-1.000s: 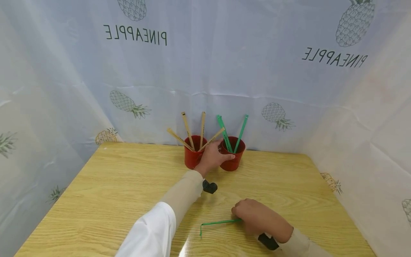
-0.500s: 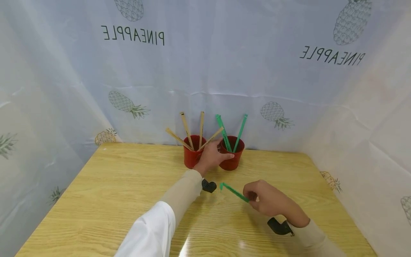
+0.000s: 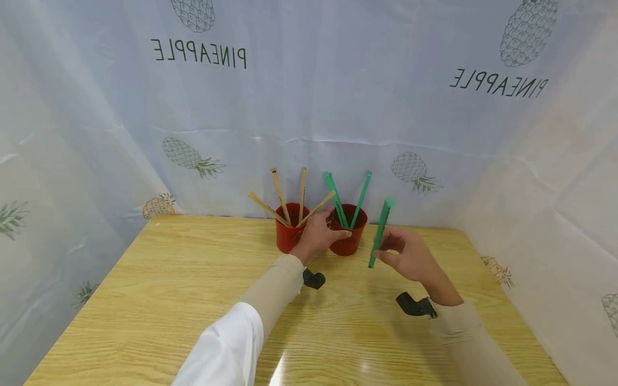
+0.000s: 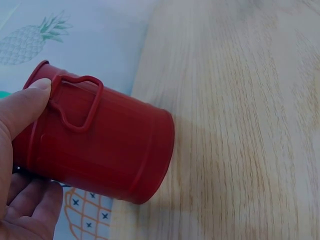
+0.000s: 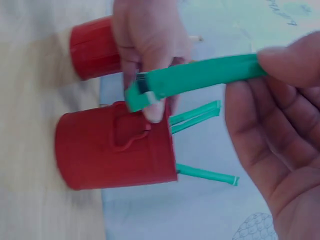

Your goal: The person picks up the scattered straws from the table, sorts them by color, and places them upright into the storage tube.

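My left hand (image 3: 318, 233) grips the right-hand red metal pail (image 3: 346, 245) near its rim. In the left wrist view the thumb (image 4: 25, 107) presses beside the wire-loop handle (image 4: 92, 107), and other fingers lie at the far side. That pail holds several slim green wrapped sticks (image 3: 359, 201). Between thumb and fingers, my right hand (image 3: 410, 254) pinches another green wrapped stick (image 3: 381, 230). It stands nearly upright in the air, just right of the pail. In the right wrist view, this stick (image 5: 205, 75) passes in front of my left hand (image 5: 150, 37).
A second red pail (image 3: 287, 238) stands to the left, partly behind my left hand, with several tan wrapped sticks (image 3: 280, 195) fanned out in it. Both pails are at the back of the wooden table (image 3: 193, 289), close to the pineapple-print curtain (image 3: 309, 80).
My right hand has lifted the green wrapped stick from low over the front of the table, up and back, turning it from flat to nearly upright. The left hand stays at the pail.
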Motion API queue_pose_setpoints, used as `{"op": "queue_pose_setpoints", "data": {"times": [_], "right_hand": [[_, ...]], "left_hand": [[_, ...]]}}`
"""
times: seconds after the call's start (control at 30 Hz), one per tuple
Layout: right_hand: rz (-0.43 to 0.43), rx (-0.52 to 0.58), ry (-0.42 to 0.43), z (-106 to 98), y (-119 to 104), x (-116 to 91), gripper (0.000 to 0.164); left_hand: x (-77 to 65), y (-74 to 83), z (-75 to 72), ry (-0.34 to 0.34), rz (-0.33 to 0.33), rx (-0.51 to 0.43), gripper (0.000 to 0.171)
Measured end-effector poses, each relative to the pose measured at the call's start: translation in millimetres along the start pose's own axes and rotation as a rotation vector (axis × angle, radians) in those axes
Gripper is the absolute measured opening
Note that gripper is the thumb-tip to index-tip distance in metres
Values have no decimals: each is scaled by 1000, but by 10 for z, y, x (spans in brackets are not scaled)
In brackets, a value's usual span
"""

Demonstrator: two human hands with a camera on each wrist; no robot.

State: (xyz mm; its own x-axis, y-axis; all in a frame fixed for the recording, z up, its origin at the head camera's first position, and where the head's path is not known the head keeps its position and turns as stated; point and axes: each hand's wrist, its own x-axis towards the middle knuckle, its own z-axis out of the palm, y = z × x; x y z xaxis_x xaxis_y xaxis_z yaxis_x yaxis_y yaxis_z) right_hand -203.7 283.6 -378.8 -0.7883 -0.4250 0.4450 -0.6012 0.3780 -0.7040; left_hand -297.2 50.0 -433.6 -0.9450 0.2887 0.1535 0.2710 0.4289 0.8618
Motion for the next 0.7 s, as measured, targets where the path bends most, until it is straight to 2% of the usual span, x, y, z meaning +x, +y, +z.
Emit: {"op": "queue_pose_setpoints", "data": {"times": [0.2, 0.33, 0.57, 0.7], "right_hand": [[-26, 55, 184, -18, -51, 197, 13], [48, 81, 304, 17, -43, 314, 8], [187, 146, 523, 157, 91, 487, 14], [239, 120, 597, 261, 208, 548, 14]], "left_hand": [[7, -3, 5, -2, 0, -2, 90], [9, -8, 6, -3, 12, -5, 88], [10, 2, 9, -5, 54, -30, 79], [3, 7, 7, -8, 43, -28, 81]]}}
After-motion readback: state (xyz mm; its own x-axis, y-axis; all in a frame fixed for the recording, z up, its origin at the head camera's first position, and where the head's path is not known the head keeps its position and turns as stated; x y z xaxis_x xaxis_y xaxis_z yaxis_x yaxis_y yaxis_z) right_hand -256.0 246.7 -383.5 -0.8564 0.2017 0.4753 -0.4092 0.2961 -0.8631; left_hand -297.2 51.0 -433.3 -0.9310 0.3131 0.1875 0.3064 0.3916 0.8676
